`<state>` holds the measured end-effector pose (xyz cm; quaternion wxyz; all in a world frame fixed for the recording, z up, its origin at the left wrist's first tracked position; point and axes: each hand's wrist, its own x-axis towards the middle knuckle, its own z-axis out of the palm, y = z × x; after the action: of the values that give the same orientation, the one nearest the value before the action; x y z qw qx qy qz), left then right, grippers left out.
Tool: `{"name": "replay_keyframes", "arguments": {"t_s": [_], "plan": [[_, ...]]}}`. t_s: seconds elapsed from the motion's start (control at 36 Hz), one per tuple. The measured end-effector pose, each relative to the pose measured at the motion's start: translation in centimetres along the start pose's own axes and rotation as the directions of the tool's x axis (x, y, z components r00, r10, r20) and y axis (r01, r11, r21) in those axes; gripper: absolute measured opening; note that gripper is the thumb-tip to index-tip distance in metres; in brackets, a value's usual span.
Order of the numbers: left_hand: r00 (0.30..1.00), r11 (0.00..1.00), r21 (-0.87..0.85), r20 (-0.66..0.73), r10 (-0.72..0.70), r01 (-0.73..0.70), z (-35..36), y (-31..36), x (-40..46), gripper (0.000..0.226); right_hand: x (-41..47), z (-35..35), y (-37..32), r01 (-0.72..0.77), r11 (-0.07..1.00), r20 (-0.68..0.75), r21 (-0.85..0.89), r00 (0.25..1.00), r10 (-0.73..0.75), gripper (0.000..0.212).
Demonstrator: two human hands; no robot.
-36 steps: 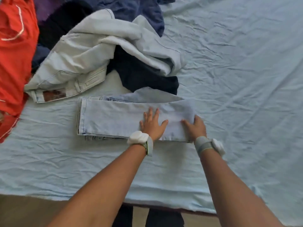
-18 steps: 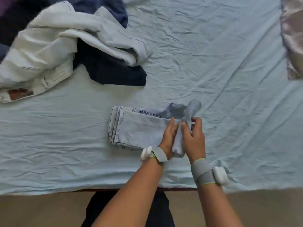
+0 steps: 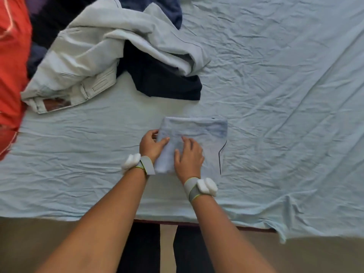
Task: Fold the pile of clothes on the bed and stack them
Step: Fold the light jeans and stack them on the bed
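- two hands work on one folded pair of light blue jeans point(image 3: 194, 133), a soft, squarish denim packet lying flat on the bed point(image 3: 285, 107) near its front edge.
- left hand point(image 3: 150, 144) grips the packet's left edge, thumb on top and fingers point(image 3: 152, 133) curled round the fold.
- right hand point(image 3: 189, 156) lies flat on top of the denim, fingers point(image 3: 187, 139) straight and slightly spread, pressing down and holding nothing.
- both wrists carry grey straps with white rounded pods point(image 3: 206, 186).
- bed sheet is pale blue, thin and finely wrinkled all over, with its hem hanging over the bed edge.
- unfolded pile point(image 3: 110, 48) sits well apart from the packet, toward the far left: pale, almost white jeans point(image 3: 82, 62) crumpled on top, waistband and belt loops showing, over a dark navy garment point(image 3: 165, 83) and a blue one point(image 3: 171, 10).
- orange-red cloth point(image 3: 11, 66) with a white line fills the left edge.
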<state>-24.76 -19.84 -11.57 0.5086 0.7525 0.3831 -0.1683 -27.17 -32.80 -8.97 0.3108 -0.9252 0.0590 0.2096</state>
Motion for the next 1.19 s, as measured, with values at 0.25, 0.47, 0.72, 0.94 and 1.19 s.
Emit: {"name": "replay_keyframes", "arguments": {"t_s": [0.25,0.47,0.72,0.94,1.19], "plan": [[0.983,0.989,-0.014,0.116,-0.142,0.145,0.9,-1.7,1.7,0.085,3.6,-1.3,9.2,-0.042,0.918,-0.016,-0.394,0.999,0.039,0.067],[0.872,0.934,-0.183,0.445,-0.201,0.308,-0.1,1.8,-1.1,0.033,-1.7,3.0,1.7,-0.251,0.964,-0.072,-0.09,0.967,0.245,0.071],[0.839,0.813,0.246,0.299,0.455,-0.528,-2.5,11.2,-9.6,0.026,-1.7,-7.0,-5.3,-0.135,0.083,0.085,0.987,0.892,0.443,0.059],[0.363,0.173,0.594,0.214,0.907,-0.785,-4.2,8.6,-9.5,0.059,-0.4,-7.8,-4.7,-0.124,-0.139,0.158,0.982,0.95,0.269,0.05],[0.647,0.21,0.613,0.736,0.199,-0.762,-4.9,-2.4,-3.4,0.074,-0.5,4.6,3.1,-0.642,0.291,0.458,0.709,0.733,0.503,0.094]]}}
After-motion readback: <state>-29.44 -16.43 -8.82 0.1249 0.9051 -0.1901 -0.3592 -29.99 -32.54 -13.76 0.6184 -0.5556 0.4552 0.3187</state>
